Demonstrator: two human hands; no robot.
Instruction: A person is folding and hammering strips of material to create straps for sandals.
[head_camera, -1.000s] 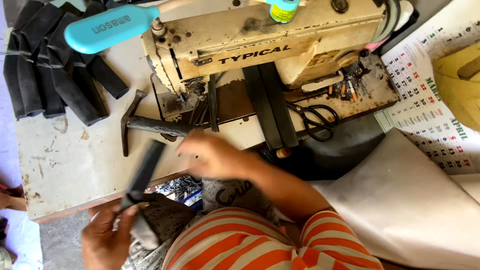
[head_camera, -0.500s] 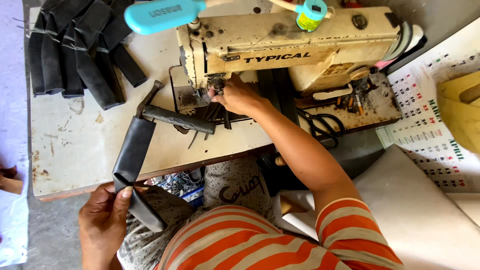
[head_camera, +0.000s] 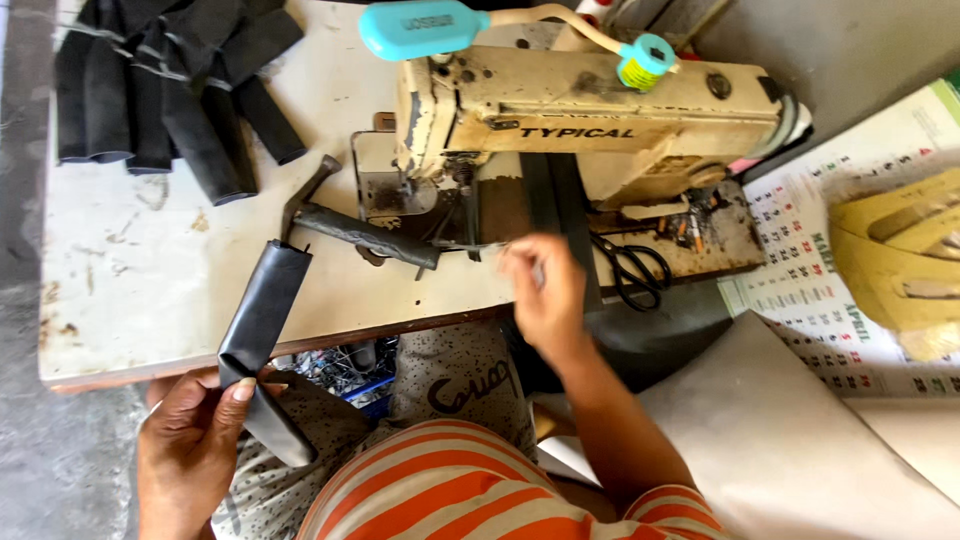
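Worn sewing table, sewing machine at far side.
Left hand grips folded black strip; right hand blurred, grip unclear.

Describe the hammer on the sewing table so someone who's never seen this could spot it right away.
Start at the cream sewing machine on the white table. Just left of its needle end lies the hammer, handle slanting toward the machine base. Unlike the flat black strips nearby, it has a metal head and a dark wrapped handle.
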